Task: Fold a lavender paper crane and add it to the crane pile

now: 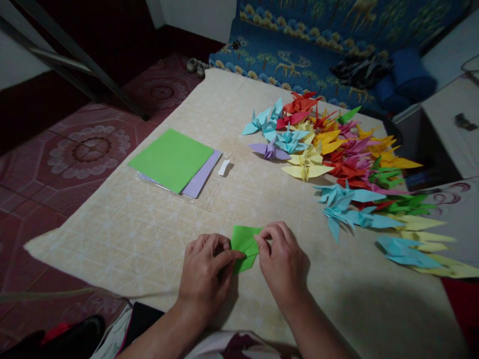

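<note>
A small folded piece of green origami paper is between my two hands, just above or on the cloth near me. My left hand grips its left side, with the thumb lying across the lower part. At the right edge, my right hand pinches the paper between thumb and fingers. A crease runs across the paper near the left thumb. Farther off to the left lies a stack of square sheets, a green sheet on top and a purple sheet showing below it, on a clear plastic sleeve.
Many folded paper cranes in several colours crowd the right side of the table, which has a cream cloth. A small white paper slip lies by the stack. Beyond stand a blue patterned sofa and, at left, a metal ladder.
</note>
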Demonstrator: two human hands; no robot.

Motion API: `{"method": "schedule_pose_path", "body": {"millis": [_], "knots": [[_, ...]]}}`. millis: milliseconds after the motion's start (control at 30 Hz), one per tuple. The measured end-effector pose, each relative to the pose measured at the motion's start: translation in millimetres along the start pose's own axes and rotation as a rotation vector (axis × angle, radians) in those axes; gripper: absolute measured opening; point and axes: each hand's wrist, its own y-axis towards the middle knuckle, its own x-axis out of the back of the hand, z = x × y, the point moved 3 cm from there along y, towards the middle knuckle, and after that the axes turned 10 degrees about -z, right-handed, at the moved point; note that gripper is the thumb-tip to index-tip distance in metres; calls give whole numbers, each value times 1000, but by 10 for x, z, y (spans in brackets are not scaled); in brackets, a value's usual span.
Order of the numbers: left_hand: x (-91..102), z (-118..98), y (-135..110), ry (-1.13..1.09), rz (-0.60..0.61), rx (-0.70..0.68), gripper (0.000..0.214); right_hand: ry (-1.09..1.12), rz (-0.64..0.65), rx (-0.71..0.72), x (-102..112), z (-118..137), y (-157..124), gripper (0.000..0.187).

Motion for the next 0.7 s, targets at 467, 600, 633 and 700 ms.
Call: {"method": "schedule_pose_path", "body": {"millis": [467, 600, 633, 700], "knots": [[15, 38, -14, -3, -26, 40, 36, 165, 343, 29, 89, -37, 378, 41], [25, 73, -14, -8, -30, 21, 39, 196, 395, 20, 74, -112, 321, 23], [34, 79, -13, -20, -31, 17, 39, 231, 403, 7, 71, -142, 294, 17], [57, 91, -9, -59, -35, 29, 42, 326, 428, -44, 70, -195, 236, 15]]}}
